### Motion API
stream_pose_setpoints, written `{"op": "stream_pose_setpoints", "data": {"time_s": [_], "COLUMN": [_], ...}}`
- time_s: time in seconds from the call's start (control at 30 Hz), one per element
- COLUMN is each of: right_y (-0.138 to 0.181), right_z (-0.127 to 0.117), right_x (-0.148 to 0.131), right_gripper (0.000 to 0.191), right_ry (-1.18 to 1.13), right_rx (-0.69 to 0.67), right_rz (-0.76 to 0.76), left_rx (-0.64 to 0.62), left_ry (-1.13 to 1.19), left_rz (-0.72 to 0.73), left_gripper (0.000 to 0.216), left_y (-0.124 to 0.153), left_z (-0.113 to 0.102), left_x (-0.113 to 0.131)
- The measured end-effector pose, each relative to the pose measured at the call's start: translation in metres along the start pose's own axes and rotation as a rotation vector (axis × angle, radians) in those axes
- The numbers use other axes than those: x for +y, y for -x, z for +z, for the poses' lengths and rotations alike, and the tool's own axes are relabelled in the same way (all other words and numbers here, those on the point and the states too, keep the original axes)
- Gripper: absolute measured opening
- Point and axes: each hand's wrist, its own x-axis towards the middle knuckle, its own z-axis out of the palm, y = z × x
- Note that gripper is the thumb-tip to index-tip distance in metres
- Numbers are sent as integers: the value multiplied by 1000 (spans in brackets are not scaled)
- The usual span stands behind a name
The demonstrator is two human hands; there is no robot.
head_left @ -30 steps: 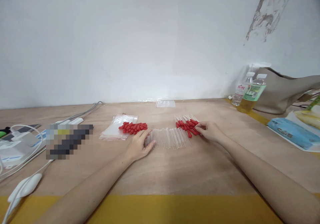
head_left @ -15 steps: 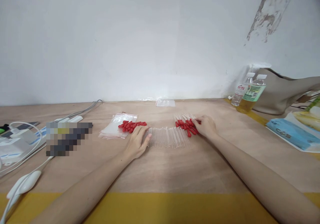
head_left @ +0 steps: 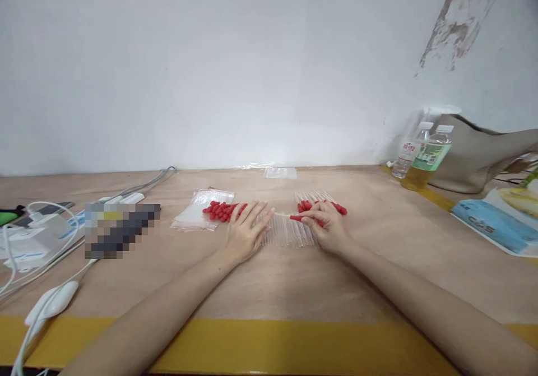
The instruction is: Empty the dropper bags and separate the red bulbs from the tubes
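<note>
My left hand (head_left: 246, 235) lies flat, fingers spread, on the row of clear tubes (head_left: 286, 231) mid-table (head_left: 269, 286), beside loose red caps (head_left: 222, 210). My right hand (head_left: 325, 227) pinches one red-capped tube (head_left: 299, 218). To do this well, I'd press lightly so the tubes don't roll, and keep the capped tube level.
</note>
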Motion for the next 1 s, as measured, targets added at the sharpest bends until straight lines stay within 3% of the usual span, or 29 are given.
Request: {"op": "stream_pose_setpoints", "data": {"time_s": [0.17, 0.3, 0.37, 0.5, 0.7, 1.0], "right_y": [7, 9, 9, 9, 10, 12], "right_z": [8, 7, 10, 18, 16, 11], "right_x": [-16, -25, -29, -35, -38, -35], "right_gripper": [17, 22, 29, 18, 16, 15], "right_ry": [-45, 108, 201, 371, 501, 551], "right_rx": [-118, -173, -167, -117, -65, -30], "right_rz": [-70, -134, -218, -344, -414, -493], "left_rx": [-40, -34, -17, -36, -161, -192], "left_ry": [75, 101, 104, 94, 91, 127], "left_rz": [68, 91, 122, 150, 125, 101], "left_gripper": [13, 11, 10, 10, 19, 22], "left_y": [1, 4, 4, 3, 0, 1], "left_z": [1, 4, 5, 4, 0, -3], "left_x": [6, 9, 12, 15, 16, 19]}}
